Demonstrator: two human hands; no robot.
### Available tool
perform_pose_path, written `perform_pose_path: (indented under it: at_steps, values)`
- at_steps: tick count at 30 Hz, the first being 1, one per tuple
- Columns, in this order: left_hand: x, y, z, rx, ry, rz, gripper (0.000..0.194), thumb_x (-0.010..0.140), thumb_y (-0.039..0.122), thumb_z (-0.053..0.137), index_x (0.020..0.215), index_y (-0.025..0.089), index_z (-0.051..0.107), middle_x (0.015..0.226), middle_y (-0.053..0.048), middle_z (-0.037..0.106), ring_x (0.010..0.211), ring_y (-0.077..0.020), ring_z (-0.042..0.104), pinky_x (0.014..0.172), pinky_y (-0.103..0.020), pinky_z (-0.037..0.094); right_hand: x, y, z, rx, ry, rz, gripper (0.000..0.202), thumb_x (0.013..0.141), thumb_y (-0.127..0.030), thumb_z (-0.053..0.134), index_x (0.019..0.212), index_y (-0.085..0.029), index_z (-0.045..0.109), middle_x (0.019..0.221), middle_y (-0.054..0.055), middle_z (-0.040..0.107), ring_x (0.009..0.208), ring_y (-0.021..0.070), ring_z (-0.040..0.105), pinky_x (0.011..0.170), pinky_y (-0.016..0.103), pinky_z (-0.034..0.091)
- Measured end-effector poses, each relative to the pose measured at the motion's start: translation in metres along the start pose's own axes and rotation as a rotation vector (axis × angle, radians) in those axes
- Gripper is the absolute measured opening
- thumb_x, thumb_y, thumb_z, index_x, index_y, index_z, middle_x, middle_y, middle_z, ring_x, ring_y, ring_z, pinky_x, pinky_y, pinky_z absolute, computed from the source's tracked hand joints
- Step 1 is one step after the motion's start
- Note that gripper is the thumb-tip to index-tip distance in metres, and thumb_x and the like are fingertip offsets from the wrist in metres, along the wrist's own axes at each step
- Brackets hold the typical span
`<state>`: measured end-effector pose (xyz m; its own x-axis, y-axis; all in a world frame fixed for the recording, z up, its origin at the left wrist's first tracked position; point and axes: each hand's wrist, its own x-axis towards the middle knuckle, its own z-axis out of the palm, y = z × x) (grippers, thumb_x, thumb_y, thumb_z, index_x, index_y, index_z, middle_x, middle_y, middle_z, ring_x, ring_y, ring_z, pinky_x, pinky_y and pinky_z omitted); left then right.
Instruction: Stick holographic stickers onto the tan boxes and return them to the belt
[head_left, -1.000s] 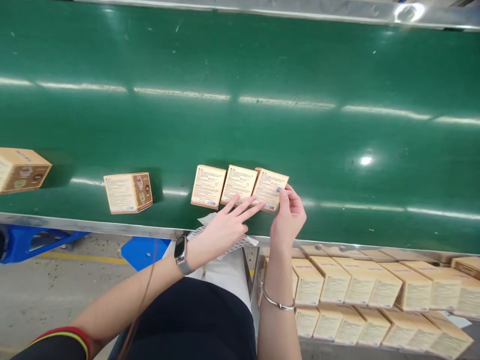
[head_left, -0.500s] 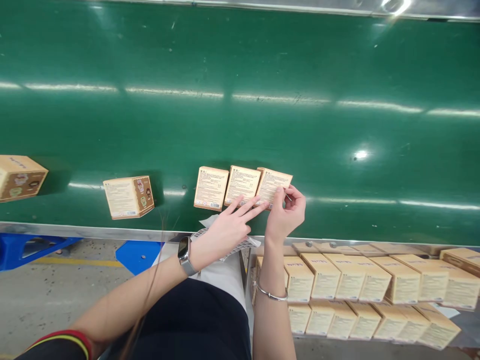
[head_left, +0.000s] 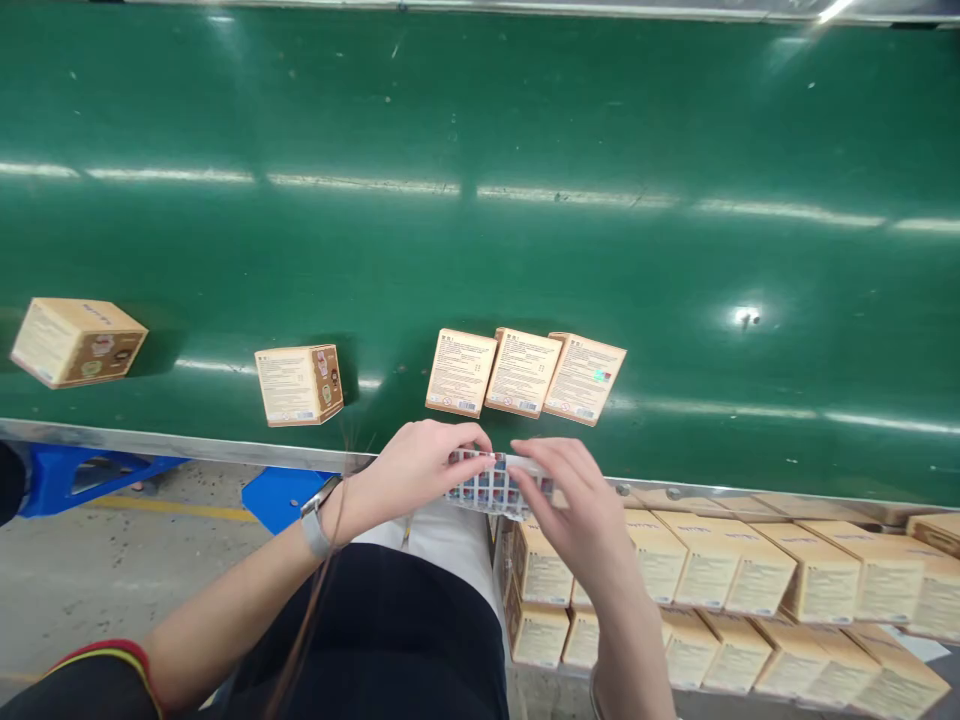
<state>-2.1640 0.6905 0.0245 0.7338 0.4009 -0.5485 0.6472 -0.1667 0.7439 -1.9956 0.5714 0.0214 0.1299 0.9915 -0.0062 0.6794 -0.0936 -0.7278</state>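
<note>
My left hand (head_left: 435,460) pinches the left part of a sheet of small square stickers (head_left: 487,488) at the front edge of the green surface. Over the sheet's right part is my right hand (head_left: 574,495), its thumb and fingers apart. Just beyond my hands, three cream boxes stand side by side: a left box (head_left: 460,372), a middle box (head_left: 523,372) and a right box (head_left: 586,380). A small shiny sticker (head_left: 602,376) shows on the right box.
Farther left on the green surface (head_left: 480,260) are a box with a brown side (head_left: 296,385) and another box (head_left: 79,342). Rows of similar boxes (head_left: 761,575) fill a lower shelf at right. A blue stool (head_left: 281,497) stands below the edge at left.
Both hands have drawn back from the boxes to the sticker sheet, which my left hand now grips. A shiny sticker is now visible on the right box. The boxes appear shifted right in view.
</note>
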Motion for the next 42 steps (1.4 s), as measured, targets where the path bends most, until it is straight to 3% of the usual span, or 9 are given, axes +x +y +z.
perform_pose_path:
  at_steps: [5, 8, 11, 15, 18, 21, 27, 36, 42]
  values:
    - [0.002, 0.006, -0.001, -0.05, -0.032, -0.049, 0.012, 0.086, 0.026, 0.058, 0.092, 0.021, 0.067, 0.065, 0.006, 0.065, 0.054, -0.0103, 0.056, 0.053, -0.02, 0.039, -0.003, -0.002, 0.011, -0.141, -0.005, -0.097, 0.017, 0.095, -0.018, 0.053, 0.105, -0.024, 0.066, 0.086, 0.004, 0.072, 0.077, 0.0172, 0.064, 0.078, 0.035, 0.047]
    - [0.004, 0.005, 0.002, -0.111, -0.003, -0.069, 0.015, 0.088, 0.027, 0.053, 0.091, 0.021, 0.067, 0.068, 0.005, 0.067, 0.057, -0.0113, 0.058, 0.054, -0.021, 0.041, -0.001, 0.0, 0.012, -0.178, 0.049, -0.134, 0.017, 0.094, -0.014, 0.055, 0.099, -0.025, 0.067, 0.096, 0.004, 0.074, 0.089, 0.0183, 0.068, 0.094, 0.04, 0.044]
    - [0.006, 0.003, 0.006, -0.167, 0.038, -0.092, 0.018, 0.089, 0.029, 0.053, 0.094, 0.02, 0.068, 0.079, 0.001, 0.072, 0.066, -0.0135, 0.063, 0.059, -0.022, 0.044, 0.0, 0.004, 0.009, -0.098, 0.127, -0.097, 0.013, 0.09, -0.015, 0.06, 0.089, -0.025, 0.068, 0.101, 0.005, 0.074, 0.099, 0.0207, 0.068, 0.093, 0.041, 0.047]
    - [0.01, 0.0, 0.012, -0.03, 0.036, -0.107, 0.035, 0.09, 0.027, 0.052, 0.124, 0.023, 0.062, 0.076, 0.002, 0.071, 0.061, -0.0144, 0.061, 0.059, -0.024, 0.043, 0.011, 0.022, 0.004, 0.301, 0.334, 0.324, 0.007, 0.086, -0.027, 0.066, 0.081, -0.022, 0.067, 0.079, 0.003, 0.07, 0.071, 0.0158, 0.064, 0.064, 0.031, 0.052]
    - [0.014, -0.002, 0.018, 0.042, -0.002, -0.046, 0.054, 0.091, 0.025, 0.049, 0.144, 0.031, 0.042, 0.073, 0.005, 0.069, 0.058, -0.0144, 0.06, 0.059, -0.024, 0.043, 0.026, 0.041, 0.004, 0.626, 0.537, 0.705, 0.021, 0.082, -0.038, 0.069, 0.089, -0.019, 0.065, 0.063, -0.003, 0.063, 0.046, 0.0089, 0.049, 0.042, 0.024, 0.039]
    - [0.019, -0.001, 0.026, 0.106, -0.045, -0.043, 0.061, 0.091, 0.023, 0.048, 0.149, 0.033, 0.035, 0.07, 0.006, 0.067, 0.06, -0.0148, 0.06, 0.059, -0.023, 0.043, 0.039, 0.055, 0.007, 0.777, 0.665, 0.839, 0.031, 0.073, -0.043, 0.074, 0.087, -0.018, 0.062, 0.055, -0.007, 0.057, 0.038, 0.006, 0.04, 0.035, 0.022, 0.029]
    - [0.029, 0.003, 0.036, 0.122, -0.085, -0.017, 0.065, 0.09, 0.021, 0.048, 0.151, 0.035, 0.03, 0.066, 0.008, 0.064, 0.056, -0.0133, 0.056, 0.056, -0.021, 0.037, 0.045, 0.062, 0.004, 0.734, 0.739, 0.849, 0.035, 0.068, -0.047, 0.077, 0.082, -0.018, 0.062, 0.052, -0.009, 0.055, 0.035, 0.0052, 0.04, 0.033, 0.021, 0.031]
    - [0.039, 0.012, 0.038, 0.164, -0.129, -0.006, 0.068, 0.09, 0.018, 0.046, 0.152, 0.038, 0.027, 0.062, 0.009, 0.061, 0.052, -0.0127, 0.053, 0.055, -0.021, 0.035, 0.045, 0.067, -0.002, 0.557, 0.786, 0.84, 0.028, 0.074, -0.042, 0.073, 0.083, -0.016, 0.065, 0.051, -0.007, 0.056, 0.034, 0.0052, 0.04, 0.033, 0.02, 0.031]
    - [0.037, 0.011, 0.042, 0.156, -0.114, 0.003, 0.054, 0.091, 0.022, 0.046, 0.144, 0.032, 0.041, 0.07, 0.006, 0.067, 0.058, -0.0141, 0.058, 0.057, -0.023, 0.036, 0.046, 0.079, -0.008, 0.364, 0.848, 0.86, 0.03, 0.08, -0.041, 0.069, 0.096, -0.022, 0.052, 0.051, -0.009, 0.056, 0.033, 0.0097, 0.046, 0.035, 0.023, 0.037]
